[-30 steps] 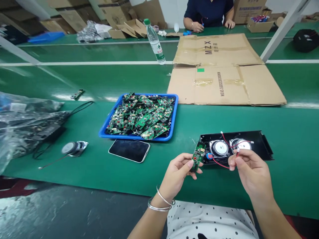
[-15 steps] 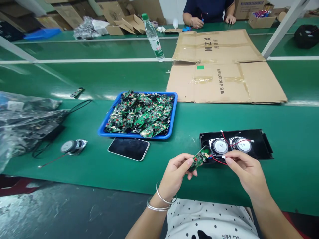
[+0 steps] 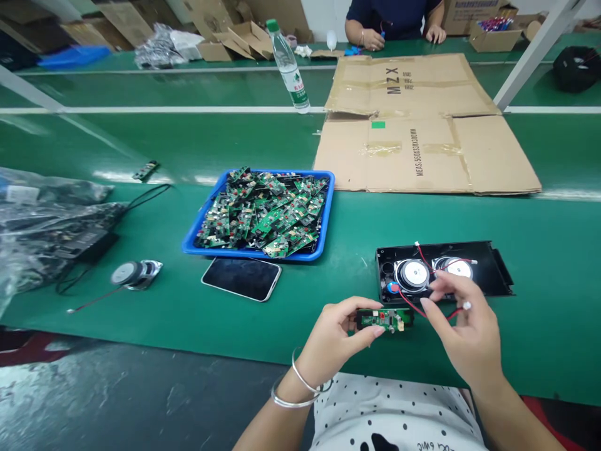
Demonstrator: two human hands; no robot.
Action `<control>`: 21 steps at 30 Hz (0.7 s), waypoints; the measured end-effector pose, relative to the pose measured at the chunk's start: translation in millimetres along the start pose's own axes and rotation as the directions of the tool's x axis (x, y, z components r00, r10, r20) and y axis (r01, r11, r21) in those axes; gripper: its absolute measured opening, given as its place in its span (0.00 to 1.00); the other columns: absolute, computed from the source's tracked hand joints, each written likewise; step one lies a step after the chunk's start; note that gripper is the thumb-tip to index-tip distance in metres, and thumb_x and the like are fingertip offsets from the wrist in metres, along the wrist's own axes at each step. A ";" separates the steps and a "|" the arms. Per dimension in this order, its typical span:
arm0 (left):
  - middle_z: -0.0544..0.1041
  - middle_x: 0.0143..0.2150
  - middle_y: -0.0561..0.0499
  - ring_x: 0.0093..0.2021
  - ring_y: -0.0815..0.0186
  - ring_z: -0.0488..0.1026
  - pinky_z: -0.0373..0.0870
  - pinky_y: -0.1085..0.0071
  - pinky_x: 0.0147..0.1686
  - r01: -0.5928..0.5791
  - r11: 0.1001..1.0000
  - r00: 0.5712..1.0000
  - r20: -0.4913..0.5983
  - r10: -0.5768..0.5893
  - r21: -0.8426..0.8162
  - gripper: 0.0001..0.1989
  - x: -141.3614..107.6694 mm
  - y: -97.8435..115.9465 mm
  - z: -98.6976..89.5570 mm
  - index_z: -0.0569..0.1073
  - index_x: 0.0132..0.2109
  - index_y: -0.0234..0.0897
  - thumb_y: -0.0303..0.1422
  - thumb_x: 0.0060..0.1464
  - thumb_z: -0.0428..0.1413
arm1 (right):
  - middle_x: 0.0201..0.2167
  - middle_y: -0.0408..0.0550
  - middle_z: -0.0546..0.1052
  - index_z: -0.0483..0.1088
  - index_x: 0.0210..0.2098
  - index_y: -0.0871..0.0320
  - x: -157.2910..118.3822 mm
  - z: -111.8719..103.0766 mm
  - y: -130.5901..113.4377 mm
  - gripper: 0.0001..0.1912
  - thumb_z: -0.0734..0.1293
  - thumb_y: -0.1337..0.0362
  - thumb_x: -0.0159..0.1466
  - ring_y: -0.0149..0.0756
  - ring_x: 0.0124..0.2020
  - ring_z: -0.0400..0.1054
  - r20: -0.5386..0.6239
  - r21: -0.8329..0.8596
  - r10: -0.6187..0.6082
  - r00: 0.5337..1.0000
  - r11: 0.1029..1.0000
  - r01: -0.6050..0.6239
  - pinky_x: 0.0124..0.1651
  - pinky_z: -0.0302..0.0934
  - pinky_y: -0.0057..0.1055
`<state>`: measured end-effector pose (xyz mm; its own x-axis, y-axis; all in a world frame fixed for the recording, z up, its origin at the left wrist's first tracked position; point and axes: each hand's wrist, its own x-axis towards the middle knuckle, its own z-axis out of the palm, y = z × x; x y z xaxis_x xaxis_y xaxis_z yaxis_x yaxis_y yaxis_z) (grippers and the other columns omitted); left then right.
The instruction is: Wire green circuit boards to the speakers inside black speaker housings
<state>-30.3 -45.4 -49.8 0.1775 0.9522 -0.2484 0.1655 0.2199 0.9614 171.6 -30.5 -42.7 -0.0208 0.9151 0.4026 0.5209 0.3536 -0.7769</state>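
My left hand [image 3: 345, 329] is closed on a small green circuit board [image 3: 387, 320], pinched flat between thumb and fingers just in front of a black speaker housing [image 3: 486, 269]. Over the housing's near edge is my right hand [image 3: 469, 332], fingers bent, with a red-and-black cable [image 3: 413, 305] running into it. The cable's white plug [image 3: 466, 305] sticks out by the bent fingers. One end of the cable meets a blue round part [image 3: 392, 287] in the housing's corner. Two round speakers [image 3: 414, 274] sit in the housing; my right fingers partly cover the farther one.
A blue tray [image 3: 188, 245] piled with circuit boards stands left of my hands, a phone [image 3: 241, 279] before it. Farther left lie a loose speaker [image 3: 129, 274] and plastic-bagged parts [image 3: 56, 219]. Behind are flattened cardboard [image 3: 432, 150], a water bottle [image 3: 291, 75] and a person [image 3: 394, 22].
The circuit board has come down towards me and turned level in my left hand. My right hand has shifted right, its thumb and forefinger now apart, the plug lying farther right among the fingers.
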 end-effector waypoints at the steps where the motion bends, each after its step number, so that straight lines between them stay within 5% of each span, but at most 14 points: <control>1: 0.76 0.24 0.52 0.20 0.71 0.67 0.63 0.78 0.19 -0.027 0.997 1.000 0.003 0.027 0.066 0.11 -0.8 0.1 0.4 0.77 0.39 0.34 0.32 0.46 0.63 | 0.37 0.47 0.71 0.66 0.47 0.55 0.6 -0.7 -4.7 0.16 0.67 0.71 0.61 0.36 0.36 0.67 -0.061 -0.091 -0.146 0.987 0.986 0.140 0.39 0.65 0.34; 3: 0.76 0.23 0.52 0.19 0.72 0.66 0.62 0.78 0.18 -0.101 0.982 0.995 0.006 0.101 0.160 0.12 -2.3 1.8 1.3 0.78 0.39 0.34 0.32 0.45 0.64 | 0.38 0.48 0.72 0.68 0.44 0.55 1.3 -1.7 -16.8 0.16 0.69 0.75 0.58 0.38 0.41 0.65 -0.080 -0.265 -0.394 0.915 0.894 0.362 0.46 0.63 0.39; 5: 0.78 0.26 0.51 0.20 0.72 0.67 0.64 0.79 0.20 -0.177 0.962 0.984 0.000 0.181 0.209 0.13 -3.7 5.7 2.0 0.78 0.39 0.34 0.31 0.43 0.66 | 0.37 0.47 0.73 0.70 0.40 0.55 1.1 -0.9 -29.1 0.12 0.69 0.75 0.58 0.39 0.42 0.64 0.000 -0.345 -0.497 0.868 0.815 0.466 0.53 0.58 0.44; 11: 0.81 0.30 0.50 0.22 0.71 0.71 0.70 0.81 0.24 -0.292 0.927 0.954 -0.003 0.301 0.235 0.17 -8.8 19.2 0.8 0.78 0.40 0.33 0.30 0.40 0.67 | 0.33 0.43 0.76 0.71 0.35 0.59 2.2 15.4 -39.8 0.07 0.61 0.73 0.65 0.35 0.38 0.67 0.229 -0.147 -0.425 0.876 0.874 0.463 0.63 0.41 0.56; 15: 0.81 0.29 0.50 0.23 0.69 0.72 0.71 0.79 0.24 -0.237 0.958 0.965 -0.072 0.251 0.160 0.16 -11.5 22.1 -1.8 0.79 0.41 0.36 0.33 0.42 0.66 | 0.31 0.44 0.75 0.70 0.35 0.60 12.3 27.1 -39.7 0.09 0.59 0.75 0.64 0.34 0.33 0.68 0.184 -0.118 -0.524 0.831 0.828 0.548 0.63 0.42 0.56; 21: 0.79 0.26 0.50 0.24 0.64 0.72 0.72 0.74 0.26 -0.037 0.991 0.988 -0.147 0.055 0.126 0.15 -10.3 20.0 -12.4 0.81 0.37 0.40 0.35 0.36 0.69 | 0.29 0.43 0.75 0.68 0.34 0.58 22.6 25.9 -42.6 0.10 0.58 0.76 0.63 0.34 0.31 0.68 0.348 -0.128 -0.600 0.720 0.731 0.670 0.65 0.39 0.52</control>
<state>-40.9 -48.1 -26.5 0.0419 0.9837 -0.1749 0.2798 0.1565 0.9472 126.8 -19.9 -13.1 -0.6245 0.5146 0.5875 0.4759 0.8472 -0.2362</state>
